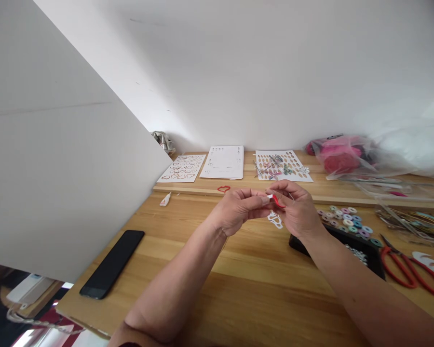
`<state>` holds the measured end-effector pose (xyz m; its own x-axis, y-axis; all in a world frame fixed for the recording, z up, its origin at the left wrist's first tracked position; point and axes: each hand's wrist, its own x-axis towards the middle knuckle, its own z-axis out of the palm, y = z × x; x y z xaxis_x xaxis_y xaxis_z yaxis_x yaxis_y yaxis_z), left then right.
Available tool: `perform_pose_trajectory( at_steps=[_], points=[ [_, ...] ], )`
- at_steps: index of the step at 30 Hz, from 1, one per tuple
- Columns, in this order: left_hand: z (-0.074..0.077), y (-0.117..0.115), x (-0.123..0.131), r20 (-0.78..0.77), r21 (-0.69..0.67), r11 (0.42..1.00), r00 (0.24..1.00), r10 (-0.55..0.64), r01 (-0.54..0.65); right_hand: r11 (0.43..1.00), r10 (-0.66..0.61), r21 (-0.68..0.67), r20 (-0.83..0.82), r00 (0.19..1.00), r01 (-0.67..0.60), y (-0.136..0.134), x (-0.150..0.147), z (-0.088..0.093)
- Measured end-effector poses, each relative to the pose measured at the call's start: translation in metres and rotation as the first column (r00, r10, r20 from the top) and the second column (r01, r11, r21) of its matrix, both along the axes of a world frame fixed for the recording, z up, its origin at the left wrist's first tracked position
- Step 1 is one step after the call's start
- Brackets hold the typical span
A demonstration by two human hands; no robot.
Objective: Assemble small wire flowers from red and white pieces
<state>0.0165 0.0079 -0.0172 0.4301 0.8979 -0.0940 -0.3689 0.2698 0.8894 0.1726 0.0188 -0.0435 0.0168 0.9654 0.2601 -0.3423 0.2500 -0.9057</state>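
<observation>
Above the middle of the wooden table, my left hand (241, 208) pinches the white end of a small curved red-and-white piece (278, 202). At its red end, my right hand (301, 208) has its fingers closed on the same piece. A thin pale strand shows beside the right thumb; where it runs I cannot tell. Just below the fingers are white cut-out shapes (275, 220), partly hidden. Farther back, a red outline-shaped piece (223, 189) lies near the raised ledge, left of my hands.
At left lie a black phone (113, 264) and a small white glue bottle (165, 199). A black tray (374, 258), several thread bobbins (348, 222) and red-handled scissors (412, 267) are at right. Patterned sheets (222, 163) and plastic bags (342, 154) line the back ledge below the wall.
</observation>
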Motion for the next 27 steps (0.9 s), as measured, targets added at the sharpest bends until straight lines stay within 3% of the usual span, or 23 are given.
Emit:
perform_pose_trajectory(
  at_steps=[5, 21, 27],
  points=[
    [-0.001, 0.001, 0.000, -0.001, -0.008, 1.000, 1.000, -0.002, 0.002, 0.999, -0.025, 0.021, 0.035, 0.999, 0.024, 0.001, 0.001, 0.001],
    [-0.001, 0.001, 0.002, -0.013, -0.002, 0.999, 0.999, 0.042, -0.042, 0.953, -0.202, 0.274, 0.247, 0.948, 0.131, 0.007, 0.005, -0.012],
    [-0.002, 0.001, 0.001, -0.072, 0.053, 0.997, 0.996, 0.060, -0.057, 0.955, -0.205, 0.261, 0.238, 0.949, 0.141, 0.008, 0.004, -0.016]
  ],
)
